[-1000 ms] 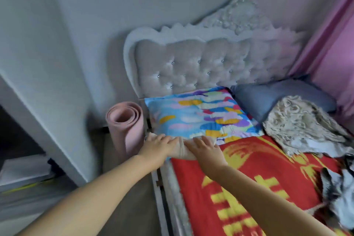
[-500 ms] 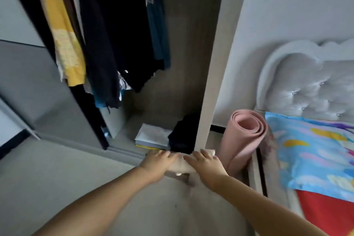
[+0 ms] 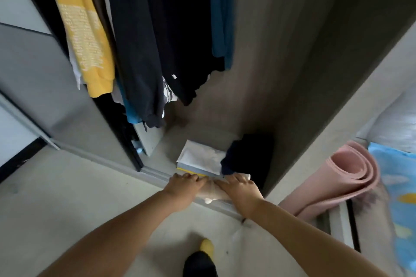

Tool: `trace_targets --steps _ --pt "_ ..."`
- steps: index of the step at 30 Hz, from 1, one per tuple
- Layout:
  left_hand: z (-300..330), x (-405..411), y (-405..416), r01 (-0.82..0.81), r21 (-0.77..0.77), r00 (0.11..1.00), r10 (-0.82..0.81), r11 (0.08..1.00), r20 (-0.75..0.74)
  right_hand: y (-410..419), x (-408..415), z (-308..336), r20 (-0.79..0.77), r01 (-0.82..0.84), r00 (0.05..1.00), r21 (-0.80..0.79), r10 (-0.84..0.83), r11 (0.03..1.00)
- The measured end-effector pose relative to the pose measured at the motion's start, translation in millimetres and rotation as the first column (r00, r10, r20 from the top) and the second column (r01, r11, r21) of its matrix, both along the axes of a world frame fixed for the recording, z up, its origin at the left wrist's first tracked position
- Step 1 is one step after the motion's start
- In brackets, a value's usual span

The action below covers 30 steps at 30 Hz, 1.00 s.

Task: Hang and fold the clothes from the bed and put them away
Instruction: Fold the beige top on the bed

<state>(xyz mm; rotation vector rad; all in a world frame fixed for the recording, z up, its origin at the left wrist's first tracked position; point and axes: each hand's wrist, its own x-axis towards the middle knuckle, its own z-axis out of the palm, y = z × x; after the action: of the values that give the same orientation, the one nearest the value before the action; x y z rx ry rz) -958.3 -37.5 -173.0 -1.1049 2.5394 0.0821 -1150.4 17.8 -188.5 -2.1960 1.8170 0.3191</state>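
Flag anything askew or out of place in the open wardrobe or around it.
One thing: the dark navy garment on the wardrobe floor lies crumpled, spilling over the neat white folded stack beside it. Otherwise tidy: both hands, left hand and right hand, hold the folded beige garment level at the wardrobe's sill.

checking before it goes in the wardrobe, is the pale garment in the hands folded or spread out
Folded: the pale garment is a compact bundle gripped between the left hand and right hand.
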Motion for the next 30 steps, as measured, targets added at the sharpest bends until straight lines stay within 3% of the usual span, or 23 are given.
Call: trace_targets --steps 8,15,19,21,23,25,27,30 --pt "-70 -11 -153 0.012 0.11 0.999 -0.017 0.994 0.041 -138 -4 -62 0.081 0.054 0.995 0.062 -0.059 0.997" --pt "-212 -20 -265 0.058 0.157 0.996 -0.069 0.986 0.062 -244 -4 -194 -0.027 0.098 0.995 0.102 -0.096 0.99" --pt "-287 -33 -322 0.14 0.06 0.988 -0.143 0.988 0.053 -296 -12 -265 -0.115 0.102 0.987 -0.101 -0.114 0.99" --pt "-311 -42 -350 0.161 -0.072 0.987 -0.161 0.984 0.008 -322 -22 -299 -0.088 0.125 0.987 -0.089 -0.133 0.988" --pt "-345 -52 -372 0.194 -0.293 0.96 -0.242 0.936 -0.138 -344 -32 -342 -0.051 0.205 0.976 -0.105 -0.212 0.973" --pt "-378 -57 -380 0.162 -0.365 0.955 -0.239 0.917 -0.177 -356 -39 -374 -0.012 0.247 0.967 -0.173 -0.253 0.953" --pt "-431 -65 -387 0.093 -0.281 0.973 -0.147 0.955 -0.179 -361 -41 -419 -0.025 0.269 0.961 -0.153 -0.276 0.951" --pt "-530 -63 -380 0.044 -0.02 0.998 -0.045 0.999 -0.051 -348 -35 -489 -0.084 0.295 0.951 -0.044 -0.298 0.954"
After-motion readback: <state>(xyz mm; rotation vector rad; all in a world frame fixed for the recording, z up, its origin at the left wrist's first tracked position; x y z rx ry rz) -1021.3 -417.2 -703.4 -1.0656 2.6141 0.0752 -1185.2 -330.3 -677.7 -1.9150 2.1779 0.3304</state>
